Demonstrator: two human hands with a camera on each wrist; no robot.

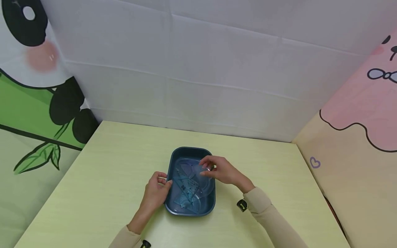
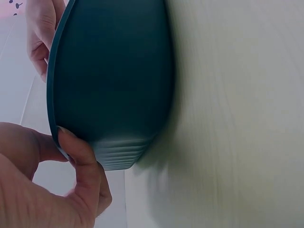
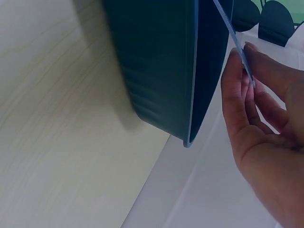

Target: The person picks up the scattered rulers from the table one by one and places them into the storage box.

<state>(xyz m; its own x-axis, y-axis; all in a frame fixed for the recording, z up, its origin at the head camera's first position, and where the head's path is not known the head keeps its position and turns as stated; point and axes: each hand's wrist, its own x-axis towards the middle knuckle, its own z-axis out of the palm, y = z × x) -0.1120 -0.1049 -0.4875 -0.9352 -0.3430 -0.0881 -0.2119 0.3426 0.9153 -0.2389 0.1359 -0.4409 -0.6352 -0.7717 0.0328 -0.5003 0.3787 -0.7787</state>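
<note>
A dark blue plastic bin [image 1: 191, 214] stands on the table in the head view. My left hand [image 1: 156, 191] holds its left rim between thumb and fingers; the left wrist view shows this grip on the bin wall [image 2: 114, 71] close up. Over the bin's right side, my right hand [image 1: 225, 171] pinches a thin clear plastic protractor [image 3: 236, 42] by its edge. It appears edge-on in the right wrist view, slanting down into the bin, so its full shape is hard to make out. Clear bluish set squares [image 1: 186, 187] lie overlapping on the bin's floor.
The pale wood-grain table [image 1: 124, 151] extends around the bin. Behind it rises a white cloth wall [image 1: 198, 86], with printed cartoon panels at left and right. Small black devices [image 1: 242, 205] hang near the sleeves.
</note>
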